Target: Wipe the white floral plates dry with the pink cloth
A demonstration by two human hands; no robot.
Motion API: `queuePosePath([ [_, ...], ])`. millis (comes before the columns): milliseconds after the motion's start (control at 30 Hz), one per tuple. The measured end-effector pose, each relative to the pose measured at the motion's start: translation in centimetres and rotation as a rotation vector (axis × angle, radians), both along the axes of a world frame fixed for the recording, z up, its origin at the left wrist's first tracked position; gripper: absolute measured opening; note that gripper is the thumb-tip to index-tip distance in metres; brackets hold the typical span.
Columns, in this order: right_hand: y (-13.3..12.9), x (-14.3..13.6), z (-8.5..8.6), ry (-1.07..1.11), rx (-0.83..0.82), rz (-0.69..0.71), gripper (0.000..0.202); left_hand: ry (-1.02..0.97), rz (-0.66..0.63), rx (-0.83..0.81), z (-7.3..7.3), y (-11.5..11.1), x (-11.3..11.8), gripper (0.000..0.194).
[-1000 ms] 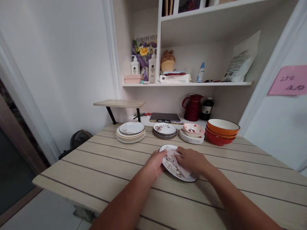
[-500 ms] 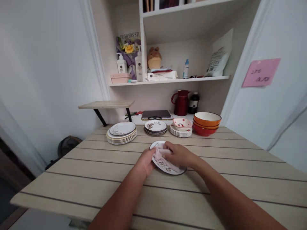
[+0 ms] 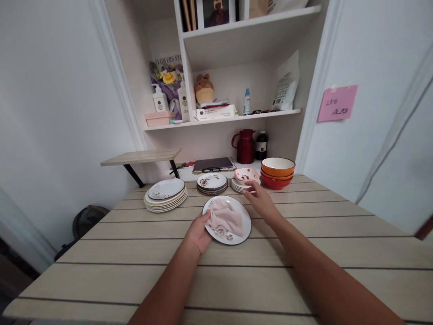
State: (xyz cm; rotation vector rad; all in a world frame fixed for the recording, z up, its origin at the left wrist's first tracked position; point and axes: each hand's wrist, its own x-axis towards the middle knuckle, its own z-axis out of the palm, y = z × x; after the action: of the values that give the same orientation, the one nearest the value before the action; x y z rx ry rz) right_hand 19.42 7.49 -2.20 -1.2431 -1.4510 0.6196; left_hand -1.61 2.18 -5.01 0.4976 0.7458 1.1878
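My left hand [image 3: 199, 231] grips the left rim of a white plate [image 3: 244, 221] with a dark edge and a floral pattern, its thumb on top. A crumpled pale pink cloth [image 3: 225, 216] lies on that plate. My right hand [image 3: 259, 202] is off the cloth, fingers apart, just in front of a small pink-and-white bowl [image 3: 246, 174] with red dots. That bowl sits on a stack of small white plates [image 3: 237, 185]. Whether my right fingertips touch this stack I cannot tell.
Left of centre stands a stack of larger plates [image 3: 165, 198], beside dark-rimmed floral plates [image 3: 212, 181]. Orange and red bowls [image 3: 277, 169] are stacked at the right. Behind are a laptop [image 3: 214, 164], a red jug [image 3: 245, 146] and a small raised shelf [image 3: 142, 156].
My right hand has let go of the cloth and moved right and up toward the small bowl. The cloth stays on the plate in my left hand. The camera view has shifted.
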Motion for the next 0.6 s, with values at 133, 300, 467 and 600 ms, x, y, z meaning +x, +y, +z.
queuePosePath([
  [133,-0.6,-0.3,-0.1,0.385,-0.243,0.187,0.05,-0.051,0.046,0.032,-0.1,0.2,-0.2,0.037],
  [300,-2.2,-2.9,0.4,0.836,-0.521,0.514,0.054,-0.085,0.013,0.048,0.3,0.1,-0.2,0.04],
  [467,-3.3,-5.1,0.6,1.048,-0.928,0.653,0.041,-0.078,-0.028,0.041,0.5,-0.1,-1.0,0.041],
  [600,-4.2,-5.0,0.0,1.111,-0.958,0.644,0.039,-0.071,-0.062,0.021,0.3,0.0,-1.5,0.039],
])
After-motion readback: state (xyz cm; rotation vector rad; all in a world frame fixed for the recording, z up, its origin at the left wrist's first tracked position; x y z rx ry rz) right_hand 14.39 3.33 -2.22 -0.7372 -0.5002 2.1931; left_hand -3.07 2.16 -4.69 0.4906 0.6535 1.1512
